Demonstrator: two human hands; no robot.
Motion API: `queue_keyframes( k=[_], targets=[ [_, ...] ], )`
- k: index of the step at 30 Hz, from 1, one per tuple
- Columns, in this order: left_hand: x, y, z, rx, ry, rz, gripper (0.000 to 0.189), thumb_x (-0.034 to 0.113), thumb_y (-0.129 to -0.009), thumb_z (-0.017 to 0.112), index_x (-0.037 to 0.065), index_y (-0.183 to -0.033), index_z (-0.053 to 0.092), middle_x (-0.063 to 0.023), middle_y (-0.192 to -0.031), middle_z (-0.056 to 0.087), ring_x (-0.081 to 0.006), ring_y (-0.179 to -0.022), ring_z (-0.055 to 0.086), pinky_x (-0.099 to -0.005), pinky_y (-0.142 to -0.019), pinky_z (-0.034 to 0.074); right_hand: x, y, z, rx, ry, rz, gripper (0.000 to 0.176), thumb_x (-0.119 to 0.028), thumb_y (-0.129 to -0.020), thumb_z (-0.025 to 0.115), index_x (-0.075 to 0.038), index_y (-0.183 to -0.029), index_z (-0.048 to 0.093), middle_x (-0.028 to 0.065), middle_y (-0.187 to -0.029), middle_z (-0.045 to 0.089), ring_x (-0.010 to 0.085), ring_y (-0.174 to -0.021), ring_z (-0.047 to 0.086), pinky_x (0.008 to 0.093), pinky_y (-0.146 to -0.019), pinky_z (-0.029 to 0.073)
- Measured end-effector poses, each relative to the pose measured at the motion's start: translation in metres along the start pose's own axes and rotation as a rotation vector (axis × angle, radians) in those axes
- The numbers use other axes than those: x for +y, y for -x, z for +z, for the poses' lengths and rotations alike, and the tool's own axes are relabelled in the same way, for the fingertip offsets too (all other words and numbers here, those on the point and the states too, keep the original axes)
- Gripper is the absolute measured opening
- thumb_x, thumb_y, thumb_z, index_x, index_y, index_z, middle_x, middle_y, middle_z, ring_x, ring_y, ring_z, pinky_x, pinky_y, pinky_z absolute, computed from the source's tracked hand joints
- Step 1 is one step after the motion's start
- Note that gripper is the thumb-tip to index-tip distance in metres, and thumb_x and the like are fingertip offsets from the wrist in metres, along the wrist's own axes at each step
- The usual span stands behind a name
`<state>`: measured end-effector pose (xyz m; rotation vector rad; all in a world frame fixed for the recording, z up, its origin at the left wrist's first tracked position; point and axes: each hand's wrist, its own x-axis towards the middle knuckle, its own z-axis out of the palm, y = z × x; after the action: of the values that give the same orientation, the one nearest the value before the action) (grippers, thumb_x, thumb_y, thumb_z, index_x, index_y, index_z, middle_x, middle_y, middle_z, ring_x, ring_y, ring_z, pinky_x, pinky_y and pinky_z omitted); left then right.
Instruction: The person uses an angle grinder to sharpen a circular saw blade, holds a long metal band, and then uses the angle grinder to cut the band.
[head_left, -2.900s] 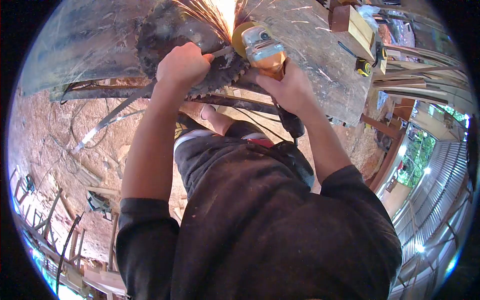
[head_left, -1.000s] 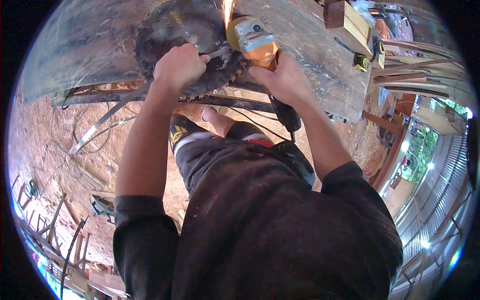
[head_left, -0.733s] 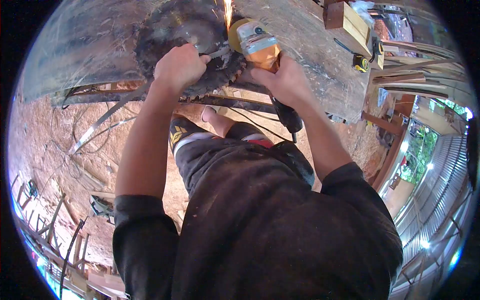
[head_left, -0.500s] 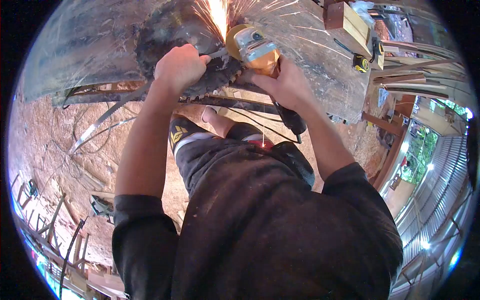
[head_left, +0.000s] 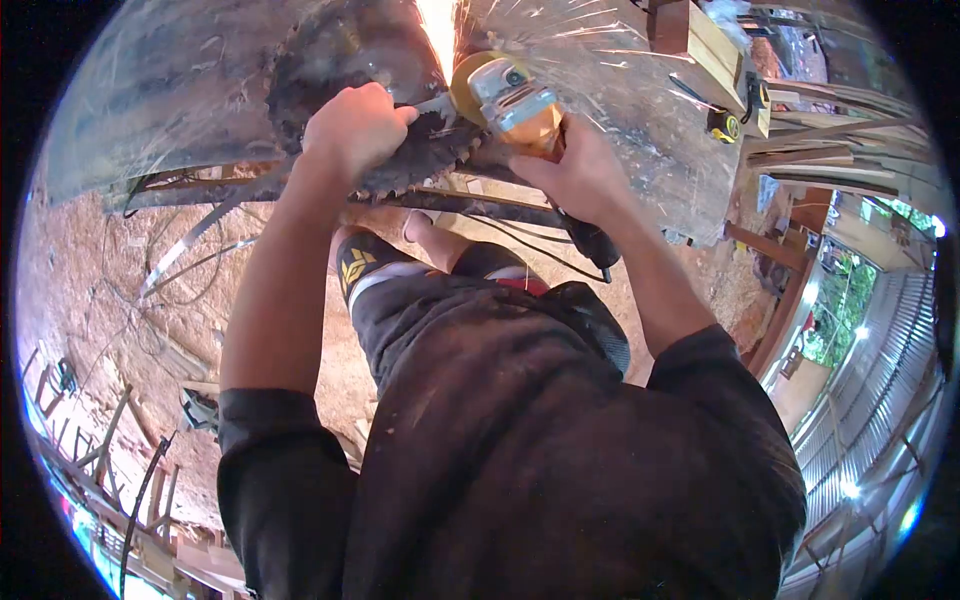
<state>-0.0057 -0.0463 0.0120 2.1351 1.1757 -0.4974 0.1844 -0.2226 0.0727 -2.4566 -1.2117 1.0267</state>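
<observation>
Right hand: clamped round the rear body of the grinder, wrist low, so the tool is steered from behind with its cord trailing off below the edge. Left hand: closed in a fist on what looks like the grinder's side handle, resting over the saw blade; a two-handed hold, judged to steady the disc against kick. Grinder: head tilted, disc edge set to the toothed rim of the blade. Sparks: thrown up and away from the body, which suits the tilt of the disc. Saw blade: large, round, dark with rust, lying flat on the surface, part of the rim past the near edge, probably so the teeth can be reached from the standing side. Tape and wood block: far right of the surface, well apart from the sparks. Metal strip: long, thin, lying on the dirt floor below the surface, left of the person's legs.
</observation>
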Motion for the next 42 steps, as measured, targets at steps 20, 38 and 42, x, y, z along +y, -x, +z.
queue_keyframes(
  k=[20,38,42],
  targets=[
    [-0.007,-0.009,-0.006,0.106,-0.123,0.151,0.042,0.042,-0.096,0.063,0.004,-0.108,0.074,-0.0213,-0.108,0.073,-0.0403,-0.105,0.069,-0.0494,-0.092,0.056,0.029,-0.023,-0.013,0.045,0.011,-0.049,0.064,-0.042,-0.078,0.08,0.005,-0.118,0.063,0.0261,-0.106,0.072,0.0404,-0.101,0.071,0.0453,-0.089,0.054],
    [-0.013,-0.015,-0.006,0.156,-0.135,0.25,0.047,0.045,-0.093,0.065,-0.002,-0.097,0.073,-0.0269,-0.096,0.071,-0.0443,-0.094,0.07,-0.0518,-0.087,0.055,0.02,-0.018,-0.012,-0.038,0.07,-0.213,0.067,-0.038,-0.077,0.082,0.006,-0.122,0.06,0.0281,-0.107,0.071,0.0425,-0.103,0.069,0.0463,-0.089,0.055],
    [-0.012,-0.013,-0.006,0.173,-0.108,0.24,0.047,0.044,-0.092,0.066,-0.002,-0.096,0.074,-0.0273,-0.095,0.071,-0.0445,-0.094,0.07,-0.0521,-0.087,0.055,0.002,-0.011,-0.018,-0.04,0.123,-0.089,0.066,-0.035,-0.078,0.083,0.004,-0.125,0.06,0.0224,-0.108,0.072,0.0335,-0.101,0.071,0.0403,-0.089,0.053]
  ],
)
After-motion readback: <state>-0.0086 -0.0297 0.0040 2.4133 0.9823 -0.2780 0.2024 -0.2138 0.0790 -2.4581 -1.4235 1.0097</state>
